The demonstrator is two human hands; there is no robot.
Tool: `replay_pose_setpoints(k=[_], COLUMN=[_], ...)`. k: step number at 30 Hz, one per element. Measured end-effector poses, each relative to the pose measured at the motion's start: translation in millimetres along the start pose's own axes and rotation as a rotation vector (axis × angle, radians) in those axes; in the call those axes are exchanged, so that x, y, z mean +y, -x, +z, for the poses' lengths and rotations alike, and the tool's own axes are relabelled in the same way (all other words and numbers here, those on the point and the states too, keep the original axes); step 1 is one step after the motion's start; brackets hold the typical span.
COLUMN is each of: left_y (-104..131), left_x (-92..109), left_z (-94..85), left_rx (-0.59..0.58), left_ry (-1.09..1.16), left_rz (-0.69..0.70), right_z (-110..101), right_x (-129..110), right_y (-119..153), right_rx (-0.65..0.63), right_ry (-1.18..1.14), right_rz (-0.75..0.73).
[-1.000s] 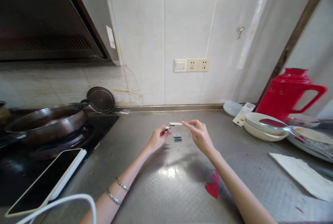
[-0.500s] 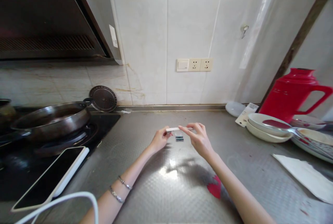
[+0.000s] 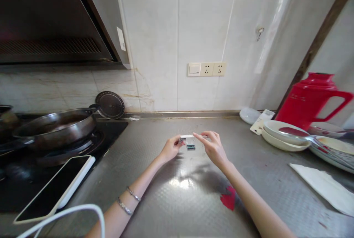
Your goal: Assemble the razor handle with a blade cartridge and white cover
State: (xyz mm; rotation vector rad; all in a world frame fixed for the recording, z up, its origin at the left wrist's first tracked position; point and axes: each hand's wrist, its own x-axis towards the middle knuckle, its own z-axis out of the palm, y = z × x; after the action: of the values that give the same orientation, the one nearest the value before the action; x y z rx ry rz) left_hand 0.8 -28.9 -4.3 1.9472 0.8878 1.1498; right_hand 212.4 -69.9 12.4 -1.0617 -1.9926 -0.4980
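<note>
A small white stick-like object (image 3: 187,136) is held level between my two hands, just above the steel counter. My left hand (image 3: 170,148) is closed in a pinch at its left end, where a small dark metallic piece (image 3: 181,139) shows by the fingertips. My right hand (image 3: 215,149) has its index finger and thumb at the right end, with the other fingers bent. Below the stick lies a small clear packet (image 3: 190,145) with a teal edge. The exact kind of the white object is too small to tell.
On the left, a phone (image 3: 52,188) with a white cable (image 3: 80,208) rests partly on the black stove, near a steel pan (image 3: 59,125). To the right stand stacked plates (image 3: 284,144), a red thermos jug (image 3: 309,101) and a folded white paper (image 3: 323,188). A red patch (image 3: 228,198) marks the steel counter (image 3: 166,208).
The white stick has shifted slightly to the right. More of the small metallic piece now shows at my left fingertips. Both hands stay in nearly the same place.
</note>
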Motion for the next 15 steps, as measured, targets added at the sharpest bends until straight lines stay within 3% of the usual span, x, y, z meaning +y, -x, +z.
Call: replay_pose_setpoints(k=[15], left_y=[-0.3], left_x=[2.2], left_z=[1.2], left_rx=[0.012], left_ry=[0.054], left_rz=[-0.023], right_z=[2.8], right_x=[7.6], right_y=[5.6], right_rx=[0.071], right_ry=[-0.007], right_rz=[0.046])
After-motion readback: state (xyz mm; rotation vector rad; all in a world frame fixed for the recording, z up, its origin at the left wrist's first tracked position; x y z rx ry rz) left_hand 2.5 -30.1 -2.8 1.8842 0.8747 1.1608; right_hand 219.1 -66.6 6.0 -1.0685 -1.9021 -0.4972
